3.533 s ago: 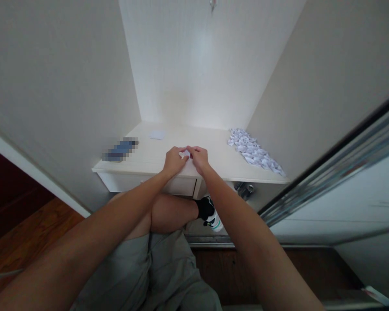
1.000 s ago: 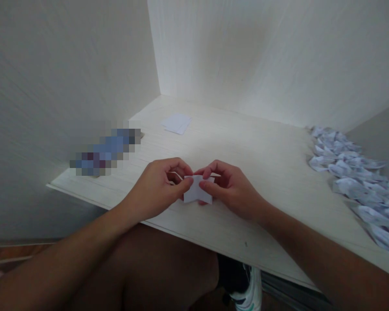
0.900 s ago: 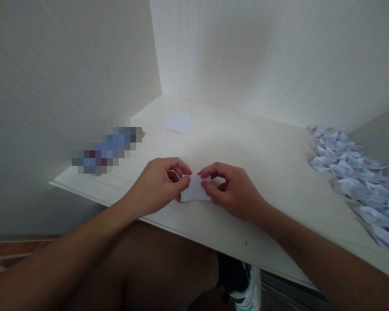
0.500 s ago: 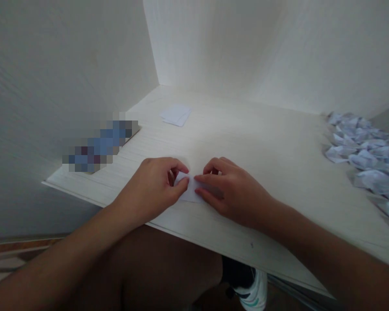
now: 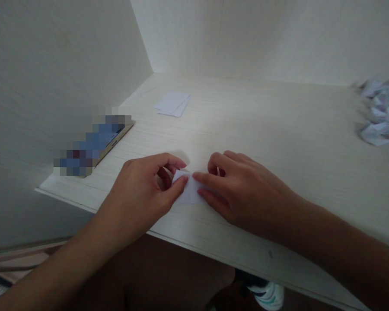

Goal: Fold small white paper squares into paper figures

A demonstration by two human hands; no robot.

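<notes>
A small white sheet of paper (image 5: 188, 194), seemingly folded, lies near the front edge of the pale table. My left hand (image 5: 149, 183) holds its left side, the thumb on top of the paper and the index finger curved just behind the upper edge. On the right side, my right hand (image 5: 236, 185) presses the paper with the index fingertip close to the left thumb and its thumb lower down. The right part of the paper is hidden beneath this hand.
A few flat white paper sheets (image 5: 173, 104) lie further back. A phone-like object (image 5: 94, 144), its screen pixelated, leans by the left wall. Many folded white paper pieces (image 5: 384, 114) are heaped at the right. Walls bound the table (image 5: 278, 116) at left and back.
The camera view has shifted, moving the paper heap toward the right edge. My left index finger has lifted slightly away from the thumb; both hands stay at the paper.
</notes>
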